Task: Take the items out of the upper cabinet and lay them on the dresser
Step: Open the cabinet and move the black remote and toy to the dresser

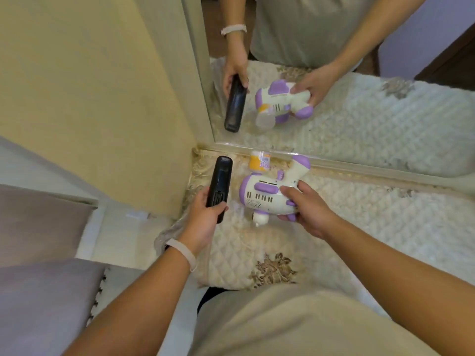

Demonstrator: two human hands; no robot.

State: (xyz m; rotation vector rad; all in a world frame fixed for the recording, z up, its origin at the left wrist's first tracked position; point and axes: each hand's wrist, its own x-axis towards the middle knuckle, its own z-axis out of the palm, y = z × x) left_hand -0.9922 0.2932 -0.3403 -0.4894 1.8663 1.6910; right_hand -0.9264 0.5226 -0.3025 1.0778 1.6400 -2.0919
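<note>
Quilted cream dresser cover (pixel 359 227); hands clasping slim black remote (pixel 218 185), rounded plastic toy (pixel 267 194).

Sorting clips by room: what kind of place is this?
Probably a bedroom: a dresser under a quilted cream cover, a mirror behind it, and cushions at left.

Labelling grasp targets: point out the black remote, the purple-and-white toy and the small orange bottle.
black remote (pixel 220 181), head view, middle of its body above the left hand.
purple-and-white toy (pixel 259 195), head view, white side with the vent slots.
small orange bottle (pixel 258 162), head view, its orange label.
</note>
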